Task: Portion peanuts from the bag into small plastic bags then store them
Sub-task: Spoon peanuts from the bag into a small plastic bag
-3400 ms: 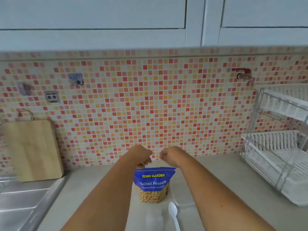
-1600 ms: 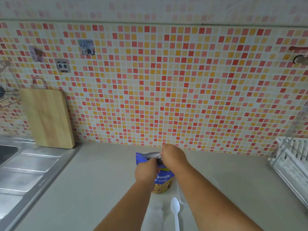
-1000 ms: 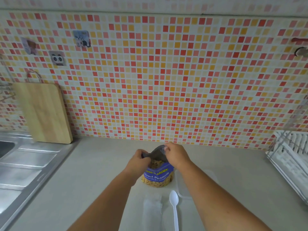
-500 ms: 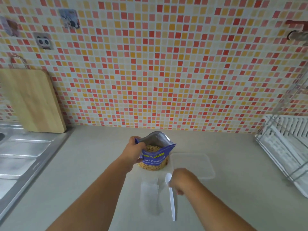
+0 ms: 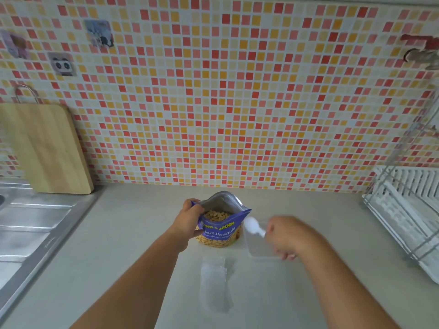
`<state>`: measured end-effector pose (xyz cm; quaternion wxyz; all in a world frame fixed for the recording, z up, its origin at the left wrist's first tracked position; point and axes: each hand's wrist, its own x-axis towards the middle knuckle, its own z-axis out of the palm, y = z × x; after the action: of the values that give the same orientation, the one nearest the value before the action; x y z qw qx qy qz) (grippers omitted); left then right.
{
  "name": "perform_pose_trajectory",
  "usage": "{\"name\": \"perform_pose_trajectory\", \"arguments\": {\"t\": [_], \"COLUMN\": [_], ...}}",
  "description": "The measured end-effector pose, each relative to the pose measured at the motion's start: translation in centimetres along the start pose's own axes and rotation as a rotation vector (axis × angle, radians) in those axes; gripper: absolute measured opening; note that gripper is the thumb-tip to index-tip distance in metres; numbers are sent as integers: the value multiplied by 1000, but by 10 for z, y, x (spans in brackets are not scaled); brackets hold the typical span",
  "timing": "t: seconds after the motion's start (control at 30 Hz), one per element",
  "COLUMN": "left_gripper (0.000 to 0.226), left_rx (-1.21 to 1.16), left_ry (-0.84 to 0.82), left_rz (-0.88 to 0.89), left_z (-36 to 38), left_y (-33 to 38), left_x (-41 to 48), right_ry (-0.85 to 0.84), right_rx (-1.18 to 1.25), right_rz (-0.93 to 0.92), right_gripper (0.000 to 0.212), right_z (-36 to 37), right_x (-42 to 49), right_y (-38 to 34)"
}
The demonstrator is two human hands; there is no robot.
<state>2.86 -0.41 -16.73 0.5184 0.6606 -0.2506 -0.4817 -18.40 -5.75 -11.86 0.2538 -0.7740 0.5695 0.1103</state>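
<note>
I see the peanut bag point(image 5: 219, 224) standing upright at the counter's point(image 5: 118, 233) centre, mouth open upward and peanuts point(image 5: 215, 214) showing inside, my left hand point(image 5: 188, 223) gripping its nine o'clock edge. My right hand point(image 5: 286, 236), blurred, is closed on a white spoon point(image 5: 254, 227) whose bowl points toward ten o'clock at the bag. An empty small plastic bag point(image 5: 213, 283) lies flat at six o'clock, long axis twelve-to-six.

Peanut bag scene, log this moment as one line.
left hand: holds peanut bag open | right hand: holds spoon beside bag | small plastic bags: flat on counter
</note>
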Motion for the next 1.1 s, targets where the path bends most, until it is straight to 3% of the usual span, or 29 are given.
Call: {"name": "perform_pose_trajectory", "arguments": {"t": [0.1, 0.17, 0.3, 0.4, 0.47, 0.63, 0.67, 0.73, 0.8, 0.83, 0.9, 0.93, 1.0, 1.1], "left_gripper": [17, 18, 18, 18, 16, 19, 21, 25, 33, 39, 47, 48, 49, 50], "left_rx": [1, 0, -2, -8, -14, -7, -2, -4, -29, -52, -87, -91, -46, 87], "left_ry": [-3, 0, -1, 4, 6, 5, 2, 0, 0, 5, 56, 99, 171, 144], "left_rz": [-2, -5, -4, 1, 1, 14, 25, 45, 52, 43, -5, -46, -155, -304], "left_z": [1, 1, 4, 8, 10, 7, 5, 1, -5, -9, -19, -23, -28, -21], "left_y": [2, 1, 3, 7, 9, 16, 18, 20, 16, 11, -6, -17, -40, -69], "left_x": [2, 2, 0, 1, 1, 6, 7, 8, 6, 5, 5, 5, 4, -4], "right_ry": [313, 401, 193, 11, -38, -57, 11, 323, 715, 800, 677, 535, 255, 28], "right_rx": [-122, -196, -416, -462, -419, -432, -461, -361, 55, 324, 701, 700, 483, 269], "right_rz": [-108, -173, -197, -157, -100, -49, -103, -307, -398, -332, -83, 29, 110, 111], "right_gripper": [19, 24, 30, 17, 15, 38, 36, 27, 25, 23, 21, 23, 31, 42], "right_z": [-55, -68, -61, -45, -30, -19, -20, -20, -10, -3, 19, 36, 77, 125], "right_x": [-30, -34, 0, 30, 43, 57, 59, 55, 44, 38, 34, 36, 40, 42], "right_y": [-12, -29, -80, -112, -122, -123, -121, -111, -91, -80, -56, -47, -35, -33]}}
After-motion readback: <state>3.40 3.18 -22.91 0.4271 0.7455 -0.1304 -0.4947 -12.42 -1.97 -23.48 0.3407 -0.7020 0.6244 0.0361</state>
